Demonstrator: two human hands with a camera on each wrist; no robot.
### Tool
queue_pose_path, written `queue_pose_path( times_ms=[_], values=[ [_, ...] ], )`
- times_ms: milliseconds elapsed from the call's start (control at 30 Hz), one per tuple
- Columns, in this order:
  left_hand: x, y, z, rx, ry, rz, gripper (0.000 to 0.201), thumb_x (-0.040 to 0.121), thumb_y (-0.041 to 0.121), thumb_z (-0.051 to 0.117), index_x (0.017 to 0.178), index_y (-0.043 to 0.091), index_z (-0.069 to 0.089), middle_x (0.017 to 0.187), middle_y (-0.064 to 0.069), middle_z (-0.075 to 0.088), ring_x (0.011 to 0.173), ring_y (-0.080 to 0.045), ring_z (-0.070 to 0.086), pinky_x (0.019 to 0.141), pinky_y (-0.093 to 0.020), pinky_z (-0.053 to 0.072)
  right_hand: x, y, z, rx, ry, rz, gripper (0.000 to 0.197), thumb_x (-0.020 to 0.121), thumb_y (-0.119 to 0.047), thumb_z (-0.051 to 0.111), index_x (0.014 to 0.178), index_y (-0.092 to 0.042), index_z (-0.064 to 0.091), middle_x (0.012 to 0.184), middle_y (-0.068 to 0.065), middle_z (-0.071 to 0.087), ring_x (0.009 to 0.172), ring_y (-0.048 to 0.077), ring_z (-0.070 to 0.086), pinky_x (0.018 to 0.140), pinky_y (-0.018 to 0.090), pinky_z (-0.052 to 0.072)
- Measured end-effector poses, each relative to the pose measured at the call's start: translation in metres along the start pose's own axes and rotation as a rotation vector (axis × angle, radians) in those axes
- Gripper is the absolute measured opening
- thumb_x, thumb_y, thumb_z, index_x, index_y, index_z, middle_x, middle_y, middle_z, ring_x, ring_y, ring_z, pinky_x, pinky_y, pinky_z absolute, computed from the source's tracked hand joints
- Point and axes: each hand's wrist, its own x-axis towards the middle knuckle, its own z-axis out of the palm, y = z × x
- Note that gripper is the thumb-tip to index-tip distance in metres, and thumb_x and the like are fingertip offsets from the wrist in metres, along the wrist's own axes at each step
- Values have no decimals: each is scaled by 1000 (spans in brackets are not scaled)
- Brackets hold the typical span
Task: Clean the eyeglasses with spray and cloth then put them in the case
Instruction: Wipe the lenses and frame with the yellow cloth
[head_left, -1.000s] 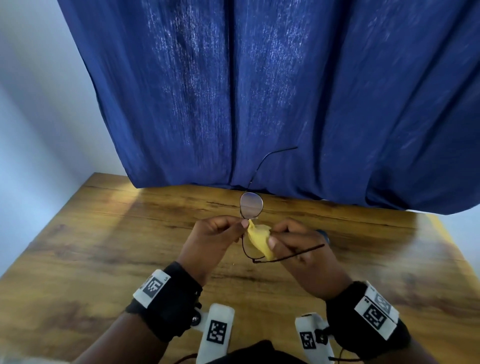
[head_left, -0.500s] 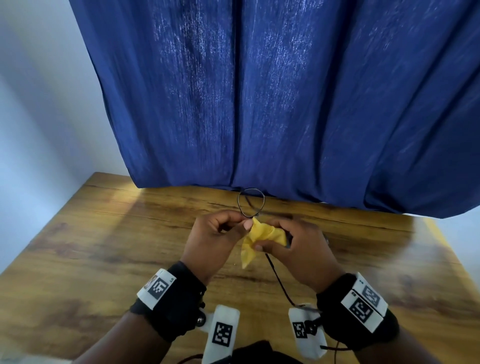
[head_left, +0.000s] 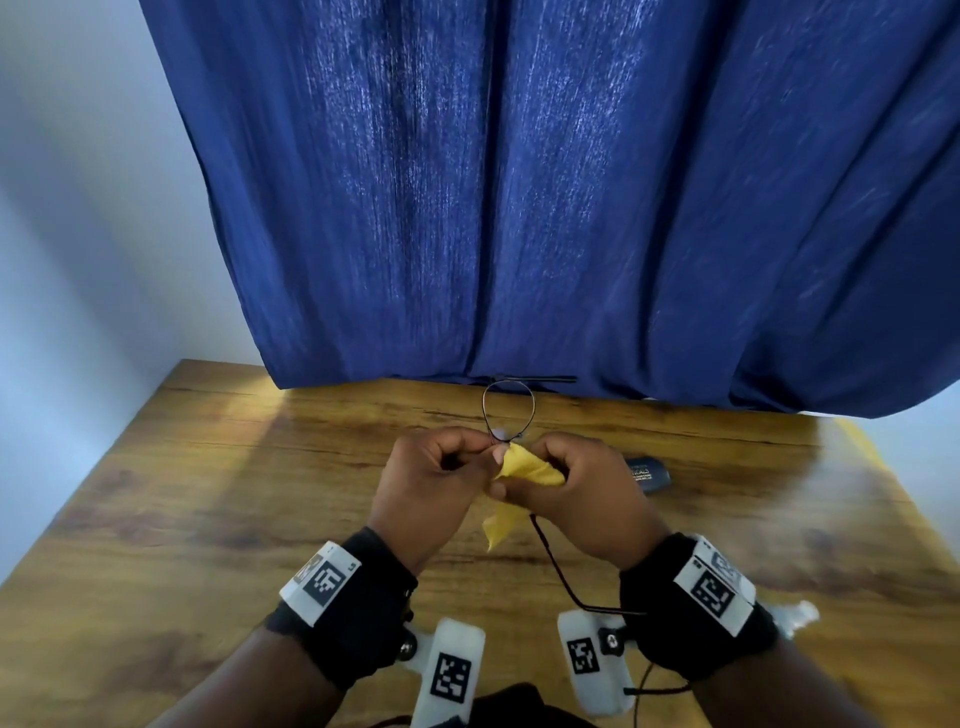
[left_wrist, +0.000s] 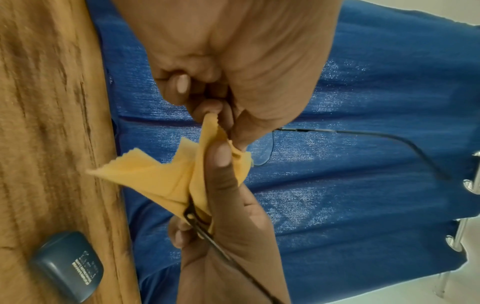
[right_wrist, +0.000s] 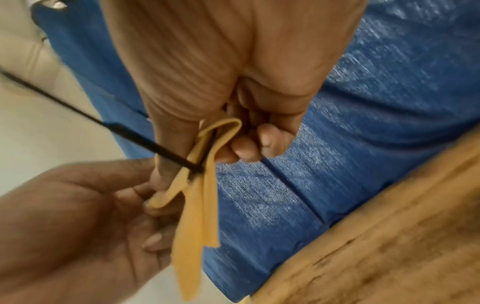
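- A wooden worktop (head_left: 208, 519) with dark grain streaks.
- A blue curtain (head_left: 571, 208) hanging down to the worktop's far edge.
- A pale wall (head_left: 78, 208) to the left.

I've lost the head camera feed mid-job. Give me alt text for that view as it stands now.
Above a wooden table, the left hand pinches the eyeglasses at the frame while the right hand holds a yellow cloth folded over one lens. A dark blue case lies on the table just beyond the right hand, with a blue curtain behind.
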Motion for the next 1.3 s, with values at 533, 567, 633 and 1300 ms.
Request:
queue_pose_path(
  times_ms=[533, 567, 633, 1300],
  values=[
    [5, 12, 25, 190, -17, 17, 12, 93, 15, 73, 88, 19, 83, 74, 2, 80, 70, -7, 73, 66, -17, 56, -2, 10, -23, 114, -32, 75, 24, 79, -37, 86, 80, -17, 72, 70, -6, 69, 59, -2, 57, 55, 16, 44],
    [4, 14, 28, 198, -14, 16, 13, 93, 14, 73, 87, 18, 83, 73, 1, 79, 68, -5, 72, 64, -14, 54, -2, 12, -24, 100, -19, 60, 25, 81, -38, 84, 78, -16, 72, 69, -6, 69, 58, 0, 56, 55, 16, 43],
    [5, 17, 35, 206, -12, 15, 14, 93, 14, 72, 86, 18, 83, 74, 2, 80, 71, -11, 73, 65, -20, 56, -2, 17, -28, 56, -20, 5, 24, 86, -35, 80, 72, -18, 71, 62, -9, 63, 55, 0, 51, 53, 16, 38],
    [5, 21, 48, 142, -71, -72, 14, 93, 11, 71, 85, 13, 82, 81, -3, 79, 77, -18, 71, 76, -33, 57, -6, 36, -49, 121, -116, -58, 21, 93, -46, 67, 81, -31, 75, 74, -7, 71, 66, 13, 62, 62, 35, 49]
  ],
)
